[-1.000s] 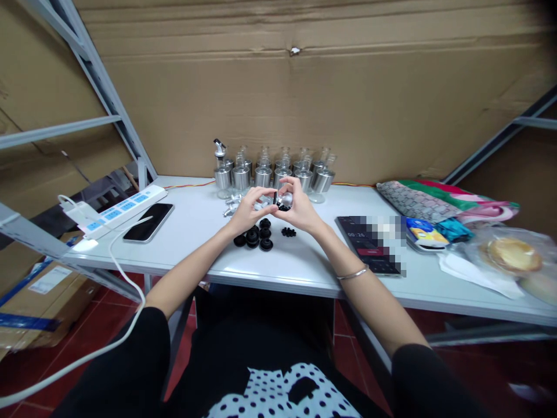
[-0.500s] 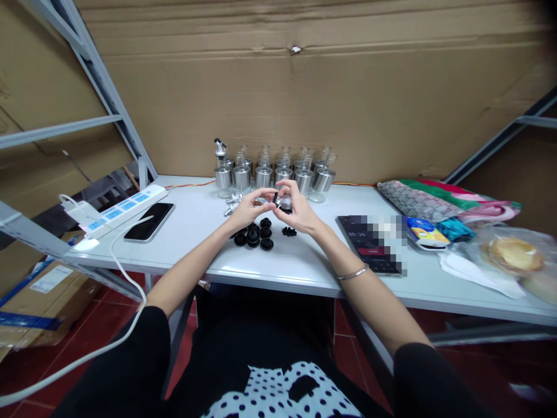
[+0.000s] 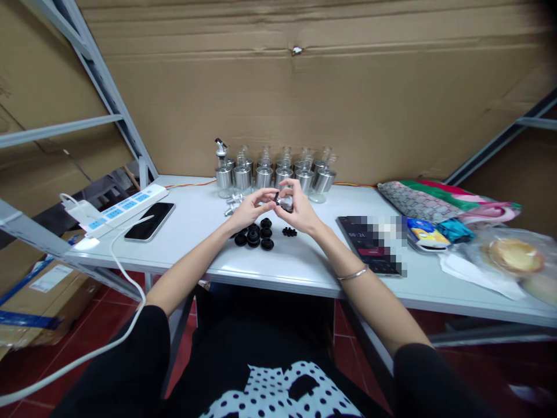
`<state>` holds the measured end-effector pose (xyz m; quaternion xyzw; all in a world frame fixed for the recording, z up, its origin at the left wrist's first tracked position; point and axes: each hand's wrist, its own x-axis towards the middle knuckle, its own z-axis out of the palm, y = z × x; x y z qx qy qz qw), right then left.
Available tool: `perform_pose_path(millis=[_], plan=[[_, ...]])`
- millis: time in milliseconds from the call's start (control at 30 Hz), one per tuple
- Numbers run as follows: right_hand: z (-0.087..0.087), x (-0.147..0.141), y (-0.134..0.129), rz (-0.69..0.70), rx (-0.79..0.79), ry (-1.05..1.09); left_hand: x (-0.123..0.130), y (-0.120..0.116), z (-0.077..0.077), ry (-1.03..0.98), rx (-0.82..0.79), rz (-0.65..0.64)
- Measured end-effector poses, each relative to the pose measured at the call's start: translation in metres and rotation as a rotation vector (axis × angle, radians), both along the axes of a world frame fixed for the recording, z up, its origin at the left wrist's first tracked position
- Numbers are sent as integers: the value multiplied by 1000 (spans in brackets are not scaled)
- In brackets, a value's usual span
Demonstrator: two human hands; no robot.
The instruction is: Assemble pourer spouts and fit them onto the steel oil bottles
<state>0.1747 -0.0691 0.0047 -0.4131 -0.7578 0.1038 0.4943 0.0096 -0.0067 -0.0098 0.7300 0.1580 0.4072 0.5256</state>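
Note:
My left hand [image 3: 251, 209] and my right hand [image 3: 299, 210] meet over the middle of the table, fingertips pinched round a small black-and-silver piece [image 3: 277, 200]. Which fingers carry it is hard to make out. Just below my left hand lie several round black caps [image 3: 253, 235], and a cluster of tiny black parts [image 3: 289, 231] is below my right hand. Silvery spouts [image 3: 234, 204] lie behind my left hand. Glass bottles with metal sleeves [image 3: 264, 176] stand in rows at the back; one at the left end bears a pourer [image 3: 221, 148].
A power strip [image 3: 126, 210] and a phone [image 3: 150, 222] are at the left, with a white cable hanging over the edge. To the right are a tablet [image 3: 369, 247], a snack packet [image 3: 424, 233], a patterned cloth bag [image 3: 444, 200] and wrapped pastry [image 3: 516, 255].
The small piece between my fingertips has tilted slightly. My hands stay in nearly the same place, and the things on the table have not moved.

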Motion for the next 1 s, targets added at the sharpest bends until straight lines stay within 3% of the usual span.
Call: perform_pose_path(millis=[200,467,767,1000], plan=[[3,-1,-2,9,-18,24,0,-6,5,9,-26,13],[2,1,-2,-72,28,-89,3,-9,4,12,-197,67],[-2,3,-2,-65,27,-166,1,-12,4,-19,-534,-112],[-3,1,-3,-56,-9,-184,-2,-13,8,-7,-608,-157]])
